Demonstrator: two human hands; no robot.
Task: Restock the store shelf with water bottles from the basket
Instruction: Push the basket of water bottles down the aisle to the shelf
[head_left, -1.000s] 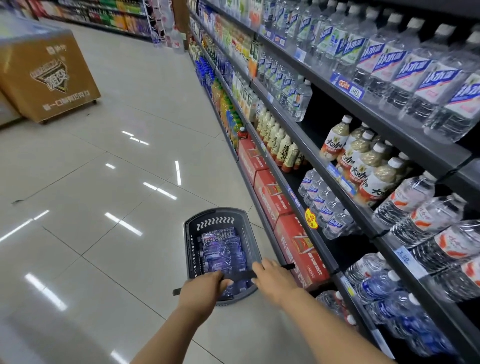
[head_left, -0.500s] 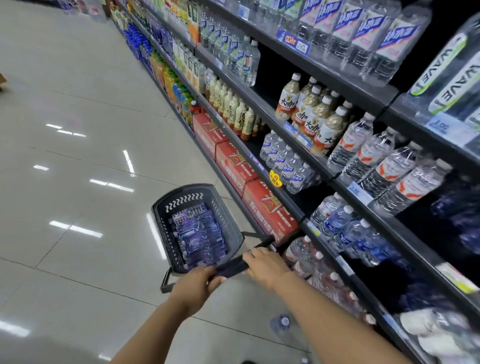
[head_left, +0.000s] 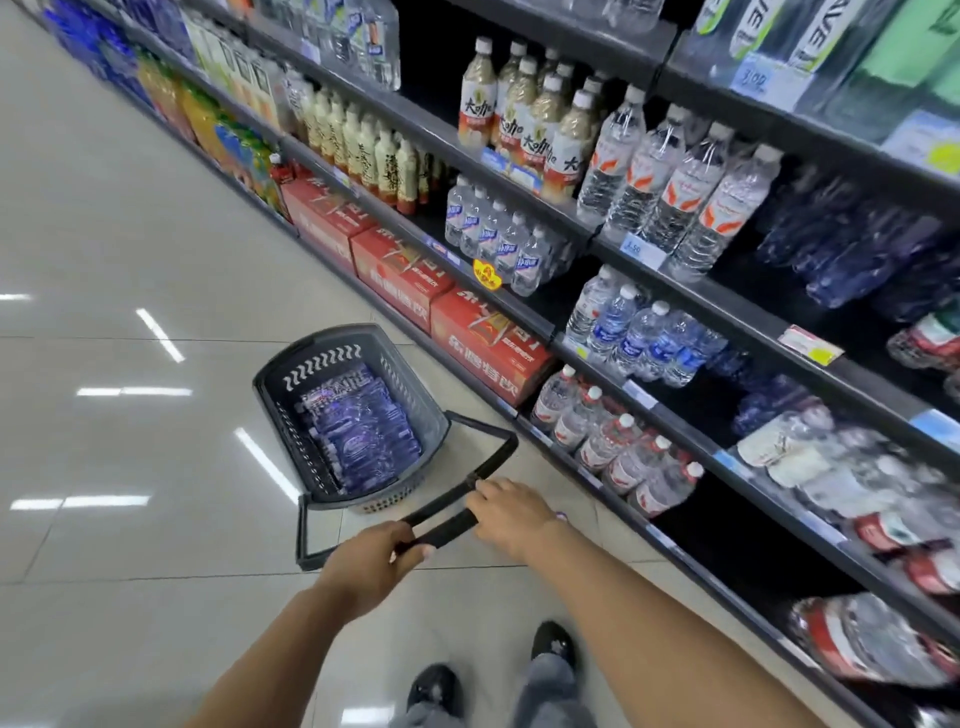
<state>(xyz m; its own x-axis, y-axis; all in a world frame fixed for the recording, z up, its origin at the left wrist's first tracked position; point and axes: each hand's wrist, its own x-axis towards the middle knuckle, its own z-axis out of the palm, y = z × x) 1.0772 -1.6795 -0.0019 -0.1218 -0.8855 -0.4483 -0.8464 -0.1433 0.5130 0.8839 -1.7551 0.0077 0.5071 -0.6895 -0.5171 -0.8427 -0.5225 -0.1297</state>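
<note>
Beside the dark metal store shelf (head_left: 691, 291), on the pale tiled floor (head_left: 130, 234), stands the grey plastic basket (head_left: 415, 415) packed with purple-labelled water bottles (head_left: 358, 431). Left hand (head_left: 374, 564) and right hand (head_left: 511, 512) both grip its black handle bar (head_left: 441, 525) (side by side), nearer than the basket; red cartons (head_left: 400, 270) sit beyond it on the shelf's bottom tier.

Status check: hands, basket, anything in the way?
Left hand and right hand both grip the basket handle. Basket full of water bottles, none shelved. Floor ahead open.

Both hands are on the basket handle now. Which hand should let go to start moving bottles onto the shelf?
Probably the right hand: it grips the handle on the shelf side; the left hand can keep holding the basket.
</note>
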